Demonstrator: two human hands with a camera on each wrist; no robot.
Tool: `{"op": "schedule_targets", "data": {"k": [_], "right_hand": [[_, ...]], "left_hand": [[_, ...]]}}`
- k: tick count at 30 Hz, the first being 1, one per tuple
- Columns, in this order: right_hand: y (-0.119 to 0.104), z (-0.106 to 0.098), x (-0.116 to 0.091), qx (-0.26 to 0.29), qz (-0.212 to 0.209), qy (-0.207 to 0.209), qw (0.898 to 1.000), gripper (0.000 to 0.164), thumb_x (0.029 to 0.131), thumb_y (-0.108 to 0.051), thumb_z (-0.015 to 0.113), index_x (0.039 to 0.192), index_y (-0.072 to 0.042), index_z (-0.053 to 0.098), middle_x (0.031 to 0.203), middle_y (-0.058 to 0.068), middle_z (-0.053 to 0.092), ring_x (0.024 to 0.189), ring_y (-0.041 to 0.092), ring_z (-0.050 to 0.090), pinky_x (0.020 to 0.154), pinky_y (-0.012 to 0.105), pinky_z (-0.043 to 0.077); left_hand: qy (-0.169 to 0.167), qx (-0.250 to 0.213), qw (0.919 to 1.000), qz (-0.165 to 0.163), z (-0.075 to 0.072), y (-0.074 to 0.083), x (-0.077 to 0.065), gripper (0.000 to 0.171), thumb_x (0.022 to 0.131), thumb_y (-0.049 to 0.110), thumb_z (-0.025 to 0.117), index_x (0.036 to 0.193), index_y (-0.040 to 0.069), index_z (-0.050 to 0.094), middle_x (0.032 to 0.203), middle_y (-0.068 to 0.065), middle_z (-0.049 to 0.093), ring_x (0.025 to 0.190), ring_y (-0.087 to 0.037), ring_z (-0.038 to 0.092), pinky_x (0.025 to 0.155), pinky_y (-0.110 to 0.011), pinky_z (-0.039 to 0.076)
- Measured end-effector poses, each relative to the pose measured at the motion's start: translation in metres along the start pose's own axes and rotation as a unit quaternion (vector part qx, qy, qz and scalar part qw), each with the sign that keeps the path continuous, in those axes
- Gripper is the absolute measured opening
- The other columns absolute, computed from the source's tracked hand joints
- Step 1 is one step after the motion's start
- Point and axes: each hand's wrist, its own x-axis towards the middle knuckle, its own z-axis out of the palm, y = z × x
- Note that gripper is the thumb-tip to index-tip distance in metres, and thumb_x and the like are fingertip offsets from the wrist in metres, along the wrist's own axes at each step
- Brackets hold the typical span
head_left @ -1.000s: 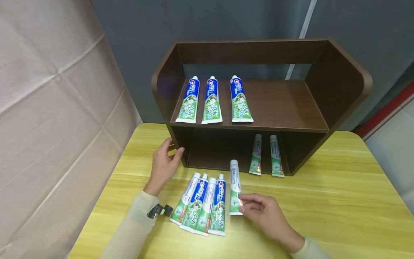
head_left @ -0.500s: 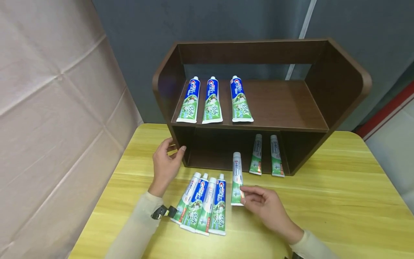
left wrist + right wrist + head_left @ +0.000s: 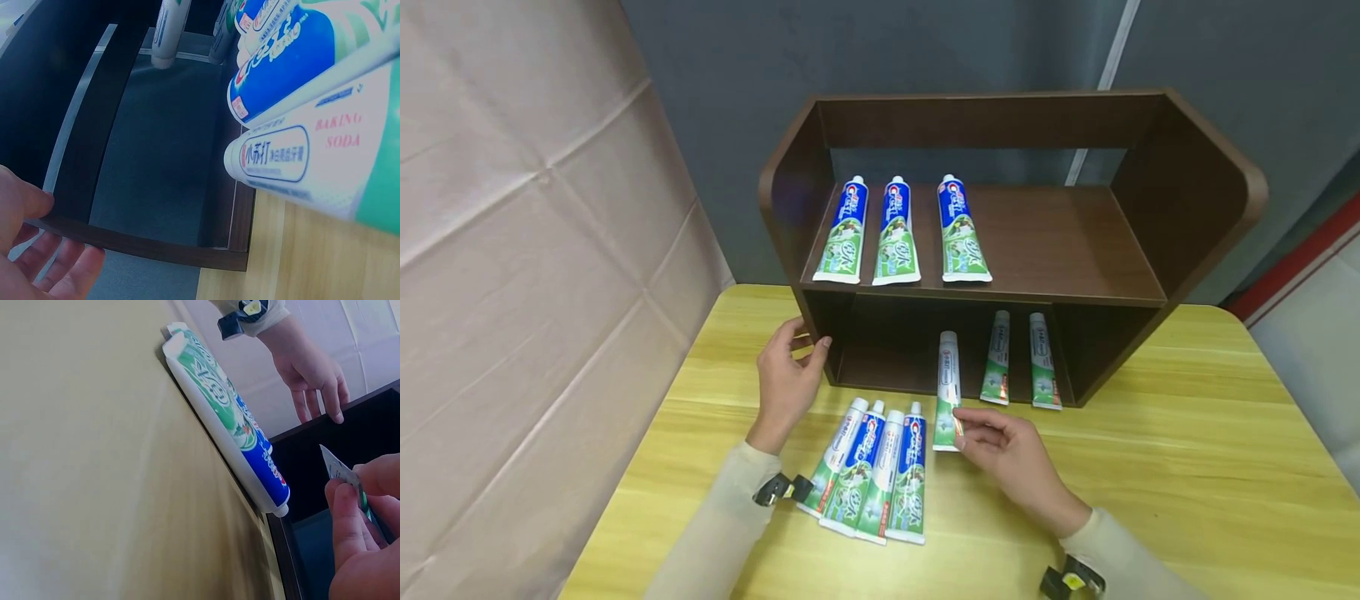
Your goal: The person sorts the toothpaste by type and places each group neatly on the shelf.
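Over the last second the slim plastic toothpaste tube, white at the cap and green at the flat end [image 3: 947, 371], has travelled forward: it was just beside the fanned tubes on the yellow wood-grain desk [image 3: 1187, 483], and now its cap end reaches over the lower compartment of the dark brown two-tier wooden shelf [image 3: 1060, 242]. The right hand [image 3: 1015, 458] pinches it by the green end, in front of the shelf's edge (whether it touches the compartment floor, I cannot tell). It is now left of two matching white-and-green tubes [image 3: 997, 362] in that compartment; I judge it partway across and not yet set down. The left hand [image 3: 786, 383] has stayed on the shelf's left side panel, grasping it between thumb and fingers, probably to steady it. The four overlapping tubes [image 3: 880, 467] on the desk and three blue-and-green tubes [image 3: 895, 237] on the upper tier are unmoved.
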Motion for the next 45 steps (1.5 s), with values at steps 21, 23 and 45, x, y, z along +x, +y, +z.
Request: {"op": "schedule_targets", "data": {"k": [21,23,45], "right_hand": [[0.003,-0.005,0.037,-0.023,0.051,0.037,0.998,0.041,0.097,-0.007,0.075,0.137,-0.007,0.069,0.117,0.017,0.077,0.102,0.015,0.075,0.088,0.019,0.063],[0.005,-0.006,0.040,-0.022,0.046,0.040,0.998,0.041,0.097,-0.007,0.075,0.137,-0.006,0.069,0.119,0.019,0.076,0.103,0.015,0.075,0.087,0.018,0.062],[0.010,-0.001,0.062,-0.014,0.038,0.065,0.997,0.045,0.098,-0.002,0.070,0.142,-0.004,0.065,0.130,0.024,0.072,0.106,0.015,0.075,0.086,0.015,0.060]], "left_hand": [[0.002,0.006,0.9998,0.019,0.001,-0.001,0.000,0.033,0.097,0.014,0.078,0.128,0.008,0.069,0.120,-0.011,0.074,0.100,-0.029,0.076,0.077,-0.040,0.069],[0.001,0.006,0.9998,0.019,0.001,-0.001,0.000,0.033,0.097,0.013,0.077,0.128,0.007,0.069,0.119,-0.011,0.074,0.100,-0.028,0.076,0.077,-0.040,0.069],[-0.005,0.002,1.0000,0.008,0.001,-0.002,-0.002,0.034,0.098,0.013,0.076,0.130,0.006,0.068,0.121,-0.012,0.073,0.104,-0.032,0.076,0.079,-0.043,0.069]]}}
